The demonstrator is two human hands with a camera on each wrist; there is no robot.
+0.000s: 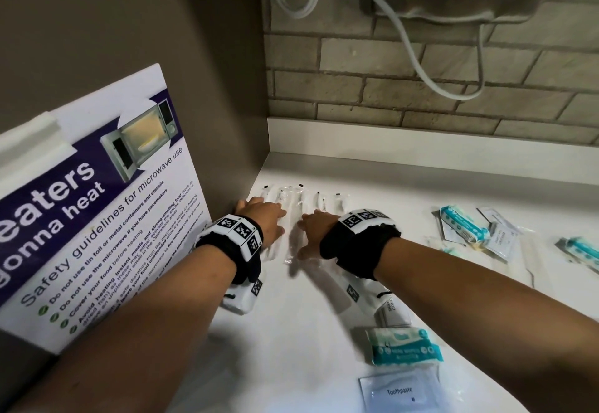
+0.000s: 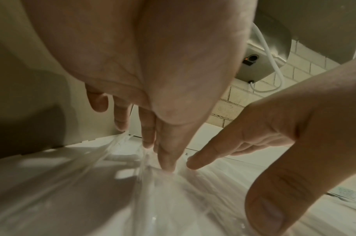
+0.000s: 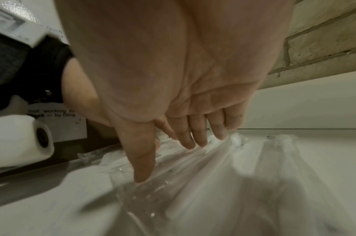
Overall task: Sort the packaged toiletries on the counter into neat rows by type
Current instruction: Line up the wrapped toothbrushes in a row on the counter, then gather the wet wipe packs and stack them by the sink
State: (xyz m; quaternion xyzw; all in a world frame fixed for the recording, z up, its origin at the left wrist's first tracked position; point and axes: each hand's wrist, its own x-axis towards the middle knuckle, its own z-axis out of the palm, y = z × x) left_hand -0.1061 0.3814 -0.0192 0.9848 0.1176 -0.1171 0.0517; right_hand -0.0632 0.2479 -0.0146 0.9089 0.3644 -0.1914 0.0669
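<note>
Several long clear-wrapped packets (image 1: 291,208) lie side by side in the counter's back left corner. My left hand (image 1: 265,218) lies flat on the left ones, its straight fingertips (image 2: 167,166) pressing the clear plastic (image 2: 132,199). My right hand (image 1: 316,228) lies flat on the packets beside it, fingers spread, thumb (image 3: 143,174) pressing the wrap (image 3: 213,183). Neither hand grips anything. A teal and white packet (image 1: 403,346) and a white sachet marked Toothpaste (image 1: 400,391) lie near the front. More teal packets (image 1: 463,224) and sachets (image 1: 500,241) sit in a heap at the right.
A microwave safety poster (image 1: 97,205) leans against the brown side wall at the left. The white counter (image 1: 372,182) ends at a brick back wall (image 1: 421,65). A grey appliance with a white cable (image 1: 408,40) hangs above. A white tube (image 1: 392,312) lies under my right wrist.
</note>
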